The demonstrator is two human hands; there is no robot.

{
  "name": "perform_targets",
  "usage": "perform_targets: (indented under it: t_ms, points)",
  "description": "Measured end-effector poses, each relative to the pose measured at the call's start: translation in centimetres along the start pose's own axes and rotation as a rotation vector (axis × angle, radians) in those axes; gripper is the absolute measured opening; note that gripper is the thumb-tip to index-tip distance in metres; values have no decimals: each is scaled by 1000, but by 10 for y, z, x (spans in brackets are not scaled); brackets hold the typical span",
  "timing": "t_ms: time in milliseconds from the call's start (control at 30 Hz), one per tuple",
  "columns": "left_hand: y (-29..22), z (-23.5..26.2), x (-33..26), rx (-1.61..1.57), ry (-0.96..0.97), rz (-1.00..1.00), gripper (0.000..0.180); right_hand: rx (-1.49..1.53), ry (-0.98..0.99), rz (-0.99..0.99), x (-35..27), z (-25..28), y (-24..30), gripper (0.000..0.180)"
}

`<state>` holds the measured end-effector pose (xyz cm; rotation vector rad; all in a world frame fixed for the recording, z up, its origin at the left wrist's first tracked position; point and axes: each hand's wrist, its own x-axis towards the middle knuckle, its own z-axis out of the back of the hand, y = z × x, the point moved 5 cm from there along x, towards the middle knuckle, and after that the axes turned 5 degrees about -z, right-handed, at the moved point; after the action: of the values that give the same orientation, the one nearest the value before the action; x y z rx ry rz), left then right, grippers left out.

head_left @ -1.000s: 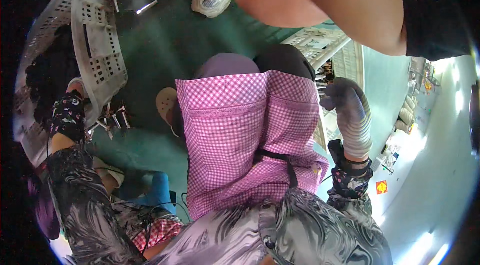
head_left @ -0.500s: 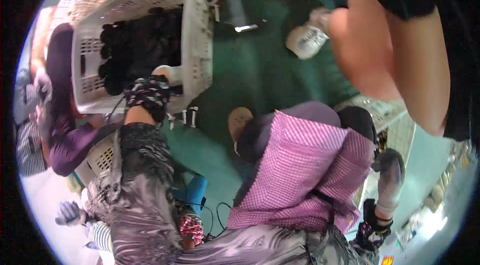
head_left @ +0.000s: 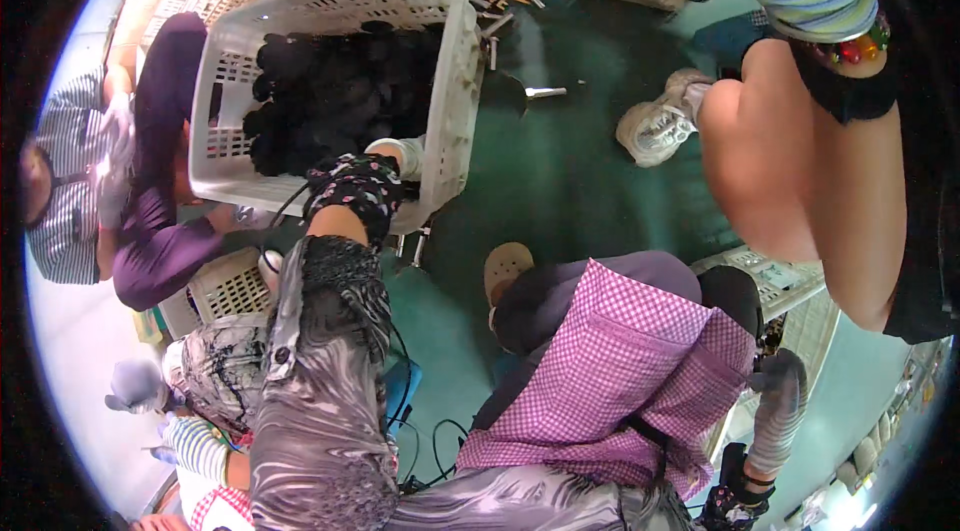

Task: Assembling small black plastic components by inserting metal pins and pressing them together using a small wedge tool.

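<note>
Where the left hand is: beyond a black flowered cuff, the pale-gloved left hand (head_left: 402,153) is at the near right corner of a white perforated plastic basket (head_left: 458,96); its fingers are hidden, so I cannot tell whether they are apart, together or clamped on anything.
White basket: on the dark green floor (head_left: 570,191), ahead and to the left of the pink-and-white gingham apron (head_left: 620,351).
Black pieces: a heap of dark, rounded pieces (head_left: 335,96) inside the basket, left of the hand; too dark to tell apart.
Right hand: in a grey-and-white striped glove, the right hand (head_left: 782,386) is beside the apron, near a white plastic crate (head_left: 805,361); its finger spacing cannot be told.
Wrist cable: a thin black cable (head_left: 288,204) loops from the left cuff across the near rim; a sharp pull back could snag it there.
Basket corner: leaning hard on it could tilt the basket and spill pieces.
Silver rod: a loose metal rod (head_left: 546,92) right of the basket could roll under a foot.
</note>
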<state>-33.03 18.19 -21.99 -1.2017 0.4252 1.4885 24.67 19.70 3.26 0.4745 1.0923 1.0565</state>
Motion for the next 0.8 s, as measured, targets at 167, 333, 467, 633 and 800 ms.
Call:
perform_targets:
  t_ms: [167, 333, 467, 633, 800]
  points:
    - [-2, -19, 10, -31, 7, -14, 70, 24, 46, -32, 2, -3, 0, 48]
    - [-4, -10, 5, -47, -12, 2, 70, 112, -23, -62, 3, 19, -17, 48]
    - [-6, -8, 7, -57, -3, -1, 70, 91, 8, -23, 3, 8, -7, 44]
    - [-1, -14, 10, -93, 8, -1, 71, 54, 36, -34, 4, -2, -2, 43]
    - [87, -26, 37, -352, -14, -42, 76, 160, 83, -14, 10, 13, -18, 40]
